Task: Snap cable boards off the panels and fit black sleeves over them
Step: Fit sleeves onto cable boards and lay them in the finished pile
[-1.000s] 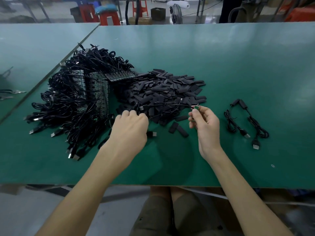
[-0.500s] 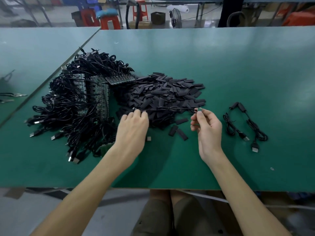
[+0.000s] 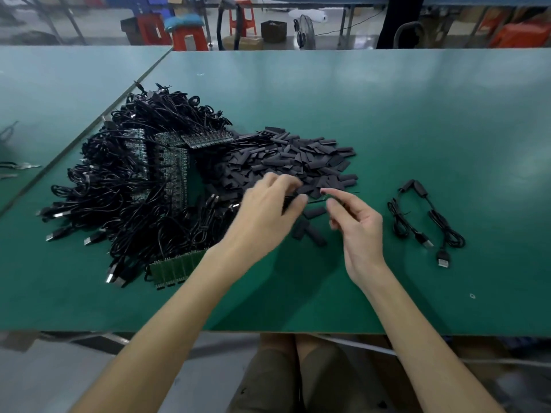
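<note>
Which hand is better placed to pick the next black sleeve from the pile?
Left: the left hand is at the near edge of the sleeve pile, while the right hand pinches a thin cable.

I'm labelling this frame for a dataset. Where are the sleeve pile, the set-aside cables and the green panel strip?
sleeve pile (image 3: 298, 162), head view, heap's middle
set-aside cables (image 3: 443, 260), head view, one cable's USB plug
green panel strip (image 3: 176, 268), head view, its middle

green table (image 3: 417, 114), red stool (image 3: 189, 40), blue cushion (image 3: 183, 20), floor fan (image 3: 305, 31), dark box (image 3: 273, 30)
</note>
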Tool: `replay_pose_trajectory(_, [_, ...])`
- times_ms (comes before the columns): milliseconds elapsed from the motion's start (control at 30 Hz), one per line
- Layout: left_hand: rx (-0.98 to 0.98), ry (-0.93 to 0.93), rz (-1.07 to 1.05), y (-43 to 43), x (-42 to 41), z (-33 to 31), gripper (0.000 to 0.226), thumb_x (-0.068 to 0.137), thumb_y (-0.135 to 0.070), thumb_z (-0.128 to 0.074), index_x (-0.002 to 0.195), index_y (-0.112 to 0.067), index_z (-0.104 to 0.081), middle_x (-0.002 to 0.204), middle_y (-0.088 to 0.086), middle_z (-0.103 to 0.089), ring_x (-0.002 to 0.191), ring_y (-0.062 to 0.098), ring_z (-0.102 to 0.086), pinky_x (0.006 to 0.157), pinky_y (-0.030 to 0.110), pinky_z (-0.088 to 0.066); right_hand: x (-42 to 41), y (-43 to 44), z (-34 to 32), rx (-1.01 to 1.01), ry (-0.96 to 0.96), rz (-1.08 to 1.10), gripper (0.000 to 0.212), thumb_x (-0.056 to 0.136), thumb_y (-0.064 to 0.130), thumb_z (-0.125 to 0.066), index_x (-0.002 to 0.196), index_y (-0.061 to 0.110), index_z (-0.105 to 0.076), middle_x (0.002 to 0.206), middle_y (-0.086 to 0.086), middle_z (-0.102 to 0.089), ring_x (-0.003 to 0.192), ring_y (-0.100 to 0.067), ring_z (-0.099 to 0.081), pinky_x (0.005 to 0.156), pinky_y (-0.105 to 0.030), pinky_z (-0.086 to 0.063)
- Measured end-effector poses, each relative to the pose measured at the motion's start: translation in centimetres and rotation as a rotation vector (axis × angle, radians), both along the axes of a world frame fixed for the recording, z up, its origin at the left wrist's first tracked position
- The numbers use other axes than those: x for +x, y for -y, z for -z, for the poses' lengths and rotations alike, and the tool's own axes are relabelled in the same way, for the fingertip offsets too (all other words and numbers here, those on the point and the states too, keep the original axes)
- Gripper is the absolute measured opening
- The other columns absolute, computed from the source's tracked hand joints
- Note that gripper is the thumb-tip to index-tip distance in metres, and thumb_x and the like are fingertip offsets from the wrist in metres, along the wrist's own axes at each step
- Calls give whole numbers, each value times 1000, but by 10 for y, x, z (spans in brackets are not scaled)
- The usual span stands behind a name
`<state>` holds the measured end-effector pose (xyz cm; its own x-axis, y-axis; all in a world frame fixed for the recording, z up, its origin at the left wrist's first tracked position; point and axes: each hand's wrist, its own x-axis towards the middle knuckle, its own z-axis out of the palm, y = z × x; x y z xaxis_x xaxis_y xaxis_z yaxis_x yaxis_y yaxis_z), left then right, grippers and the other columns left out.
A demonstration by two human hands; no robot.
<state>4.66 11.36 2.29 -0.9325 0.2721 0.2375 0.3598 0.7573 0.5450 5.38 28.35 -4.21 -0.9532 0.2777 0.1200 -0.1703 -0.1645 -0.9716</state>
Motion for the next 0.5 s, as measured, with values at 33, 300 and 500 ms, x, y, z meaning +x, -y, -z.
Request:
replay_pose_trajectory(33, [48, 23, 58, -8, -3, 1, 35, 104, -32, -54, 134, -15, -59, 125, 5, -59, 118, 23, -57, 106, 43, -41, 1, 0, -1, 29, -18, -29, 24, 96, 6, -68, 102, 26, -82, 84, 3, -69, 73, -9, -53, 67, -21, -46])
replay_pose_trajectory(300, [300, 147, 104, -28, -23, 28, 17, 104, -31, -56, 100, -21, -69, 89, -9, -72, 86, 7, -68, 79, 26, -54, 1, 2, -1, 87, -37, -35, 28, 95, -2, -67, 106, 21, -77, 107, -2, -77, 100, -15, -71, 88, -27, -53])
replay_pose_trajectory(500, [485, 99, 81, -26, -31, 35, 12, 100, -19, -64, 89, -22, -67, 73, -13, -66, 66, 0, -58, 67, 17, -46, 0, 0, 1, 98, 3, 21, 30, 89, 13, -79, 113, 23, -66, 93, 9, -69, 91, -9, -64, 87, -33, -54])
